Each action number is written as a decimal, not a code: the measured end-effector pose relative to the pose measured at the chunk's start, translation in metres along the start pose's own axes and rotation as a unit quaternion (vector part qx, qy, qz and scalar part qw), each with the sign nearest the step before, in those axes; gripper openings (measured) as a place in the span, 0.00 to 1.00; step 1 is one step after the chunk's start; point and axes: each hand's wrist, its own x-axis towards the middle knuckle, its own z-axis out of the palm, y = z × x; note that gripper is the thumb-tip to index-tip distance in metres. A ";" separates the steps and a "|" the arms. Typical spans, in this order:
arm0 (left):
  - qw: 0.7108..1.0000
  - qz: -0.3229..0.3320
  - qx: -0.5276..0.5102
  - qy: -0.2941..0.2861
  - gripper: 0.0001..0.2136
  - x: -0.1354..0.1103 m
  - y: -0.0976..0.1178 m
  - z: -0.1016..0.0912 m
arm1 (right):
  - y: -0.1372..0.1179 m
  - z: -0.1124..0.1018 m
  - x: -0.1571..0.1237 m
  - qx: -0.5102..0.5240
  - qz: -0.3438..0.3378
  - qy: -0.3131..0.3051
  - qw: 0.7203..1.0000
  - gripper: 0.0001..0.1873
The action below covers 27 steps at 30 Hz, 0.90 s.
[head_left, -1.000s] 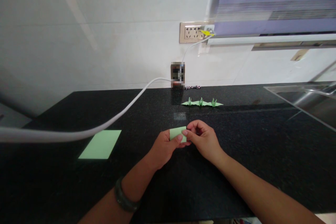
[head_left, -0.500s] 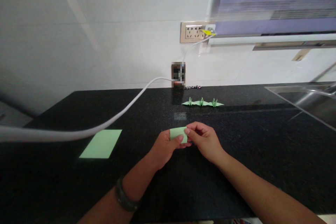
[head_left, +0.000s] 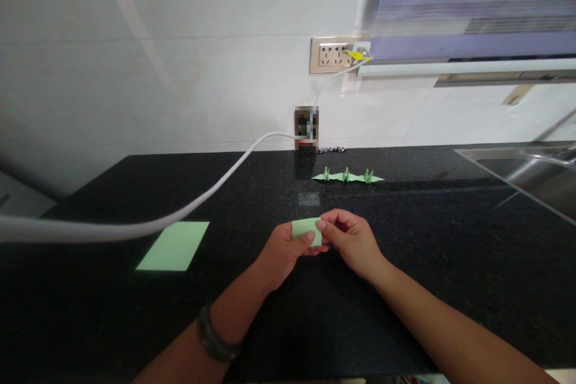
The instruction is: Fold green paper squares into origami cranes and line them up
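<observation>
Between my two hands, above the black countertop, is a small folded piece of light green paper [head_left: 302, 227]. My left hand [head_left: 284, 255] is closed on it, thumb across its front face and fingers behind. The thumb and fingers of my right hand [head_left: 353, 240] pinch its right edge. Parts of the fingers behind the paper are hidden. Further back on the counter stand three green folded-paper cranes [head_left: 346, 175] in a row, their wing tips touching. A flat sheet of the same green paper [head_left: 175, 246] lies to the left of my hands.
A white cable [head_left: 225, 177] arches over the left side of the counter [head_left: 405, 288], partly in front of the green sheet. It leads to a pixelated upright object [head_left: 306, 128] by the wall. A wall socket [head_left: 330, 55] is above. At the right is a metal sink [head_left: 531, 177].
Almost nothing differs. The view has shifted very slightly, while both hands keep the same hold on the folded paper.
</observation>
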 end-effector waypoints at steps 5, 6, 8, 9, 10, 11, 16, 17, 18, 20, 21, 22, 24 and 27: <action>1.000 0.004 -0.005 0.002 0.14 -0.001 0.001 0.001 | 0.000 -0.001 0.000 -0.010 -0.002 -0.003 1.000 0.11; 1.000 0.003 -0.005 0.003 0.14 -0.002 0.002 0.001 | -0.001 -0.001 0.000 -0.015 -0.001 -0.003 1.000 0.11; 1.000 -0.001 -0.005 0.005 0.15 -0.002 0.002 0.002 | -0.001 0.000 -0.001 -0.027 -0.003 -0.002 1.000 0.12; 1.000 -0.003 -0.004 0.005 0.15 -0.002 0.003 0.002 | -0.001 0.000 -0.001 -0.033 -0.005 -0.002 0.999 0.12; 1.000 -0.005 -0.002 0.004 0.15 -0.002 0.003 0.002 | -0.002 0.000 -0.001 -0.037 -0.008 -0.003 0.999 0.12; 1.000 -0.008 0.004 0.002 0.15 -0.003 0.003 0.002 | -0.002 0.000 -0.001 -0.040 -0.011 -0.004 0.999 0.11; 0.984 0.026 0.172 0.039 0.14 -0.001 0.003 -0.003 | -0.003 -0.005 0.000 -0.110 -0.048 -0.012 0.993 0.08; 0.972 0.051 0.223 0.059 0.14 -0.001 0.003 -0.005 | -0.003 -0.006 0.000 -0.143 -0.062 -0.013 0.988 0.08; 0.958 0.076 0.265 0.076 0.14 -0.001 0.004 -0.006 | -0.003 -0.007 0.001 -0.180 -0.079 -0.017 0.980 0.08; 0.929 0.123 0.335 0.093 0.11 -0.001 0.006 -0.009 | -0.005 -0.010 0.001 -0.245 -0.116 -0.041 0.962 0.08; 0.915 0.143 0.366 0.093 0.10 -0.001 0.007 -0.010 | -0.005 -0.011 0.000 -0.271 -0.133 -0.058 0.952 0.08; 0.901 0.159 0.394 0.089 0.09 -0.001 0.009 -0.011 | -0.006 -0.011 0.000 -0.290 -0.147 -0.073 0.943 0.08; 0.879 0.176 0.437 0.077 0.08 -0.002 0.012 -0.011 | -0.008 -0.012 0.000 -0.310 -0.162 -0.095 0.932 0.07; 0.864 0.175 0.468 0.065 0.07 -0.003 0.014 -0.012 | -0.011 -0.012 -0.001 -0.320 -0.171 -0.114 0.925 0.07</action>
